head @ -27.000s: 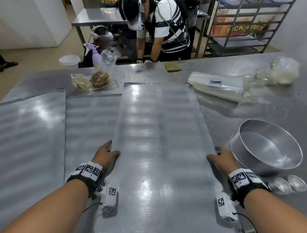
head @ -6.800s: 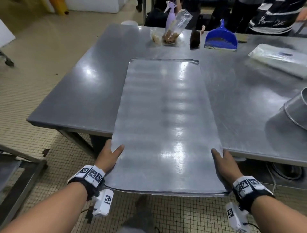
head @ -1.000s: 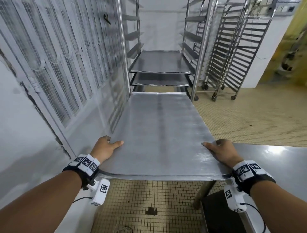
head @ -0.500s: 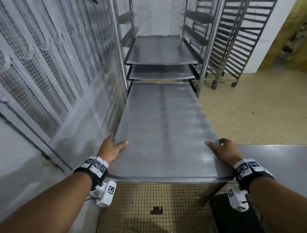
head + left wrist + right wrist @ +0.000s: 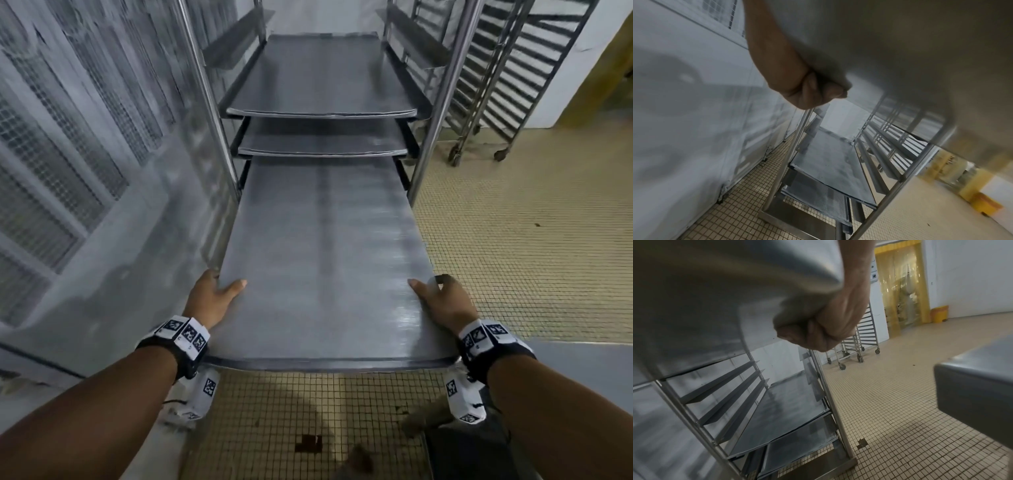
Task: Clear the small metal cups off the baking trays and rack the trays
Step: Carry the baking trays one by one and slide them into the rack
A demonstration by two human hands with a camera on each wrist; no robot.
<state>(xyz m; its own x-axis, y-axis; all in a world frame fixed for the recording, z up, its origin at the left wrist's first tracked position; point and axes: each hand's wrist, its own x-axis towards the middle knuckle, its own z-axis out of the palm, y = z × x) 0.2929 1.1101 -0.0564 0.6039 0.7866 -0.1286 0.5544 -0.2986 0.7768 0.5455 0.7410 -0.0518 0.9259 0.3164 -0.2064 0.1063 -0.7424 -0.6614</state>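
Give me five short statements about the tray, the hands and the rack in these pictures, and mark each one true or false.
1. Both hands hold the large flat grey metal baking tray. True: left hand and right hand grip its side edges.
2. Small metal cups sit on the held tray. False: its top is bare.
3. The steel tray rack ahead already carries trays. True.
4. The tray's far end points at the rack. True.
5. The floor is wooden planks. False: the floor is small square tiles.

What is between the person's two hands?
The flat grey metal baking tray spans it, bare on top; the left hand and right hand grip its side edges, seen in the head view.
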